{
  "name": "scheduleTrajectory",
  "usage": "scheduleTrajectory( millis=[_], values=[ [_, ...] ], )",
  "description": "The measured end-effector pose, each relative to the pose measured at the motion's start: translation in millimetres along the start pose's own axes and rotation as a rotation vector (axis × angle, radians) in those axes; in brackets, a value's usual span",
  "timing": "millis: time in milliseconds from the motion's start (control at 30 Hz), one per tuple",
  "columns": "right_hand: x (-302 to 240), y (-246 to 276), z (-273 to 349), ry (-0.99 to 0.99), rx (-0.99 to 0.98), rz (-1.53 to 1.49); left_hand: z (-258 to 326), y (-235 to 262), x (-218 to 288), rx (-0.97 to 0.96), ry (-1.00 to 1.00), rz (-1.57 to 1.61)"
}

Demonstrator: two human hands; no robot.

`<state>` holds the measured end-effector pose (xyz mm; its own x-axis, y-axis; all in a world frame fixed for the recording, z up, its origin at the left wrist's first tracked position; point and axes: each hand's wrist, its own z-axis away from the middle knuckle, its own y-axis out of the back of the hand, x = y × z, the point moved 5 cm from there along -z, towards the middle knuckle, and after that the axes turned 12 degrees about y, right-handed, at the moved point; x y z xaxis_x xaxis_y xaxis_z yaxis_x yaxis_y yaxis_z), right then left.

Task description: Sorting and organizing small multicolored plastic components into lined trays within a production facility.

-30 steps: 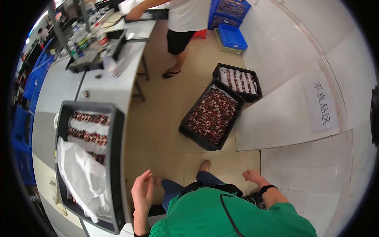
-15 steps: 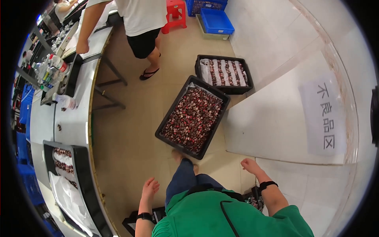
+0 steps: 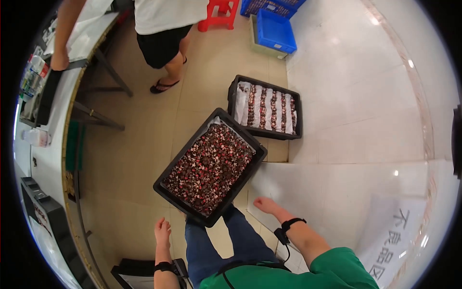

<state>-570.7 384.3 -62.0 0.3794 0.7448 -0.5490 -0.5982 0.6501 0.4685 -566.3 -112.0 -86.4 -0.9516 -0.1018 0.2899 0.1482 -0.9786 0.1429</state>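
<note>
The near tray [image 3: 235, 185] lies ahead, slanting away long-ways to the right, between our left hand [image 3: 163, 232], fingers loosely apart, and curled right hand [image 3: 265, 204]; we can't tell if that's closed.

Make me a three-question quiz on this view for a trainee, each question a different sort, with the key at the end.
1. Multiple choice: How do the small pieces lie in the far tray?
a) in one heap
b) in rows
c) spread evenly all over

2. True or false: The left hand is gripping the near tray.

3. Fill in the blank: The plastic stool at the top of the picture is ____.

Key:
1. b
2. False; the hand is apart from it.
3. red
</note>
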Motion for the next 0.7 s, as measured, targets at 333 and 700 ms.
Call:
scheduleTrajectory(
  millis=[333,700],
  values=[
    [67,129,-183,0.152,0.659,0.32,-64,-120,-92,0.059,0.327,-0.078],
    [90,151,-299,-0.225,0.294,0.349,-114,-181,148,0.441,-0.889,-0.887]
  ],
)
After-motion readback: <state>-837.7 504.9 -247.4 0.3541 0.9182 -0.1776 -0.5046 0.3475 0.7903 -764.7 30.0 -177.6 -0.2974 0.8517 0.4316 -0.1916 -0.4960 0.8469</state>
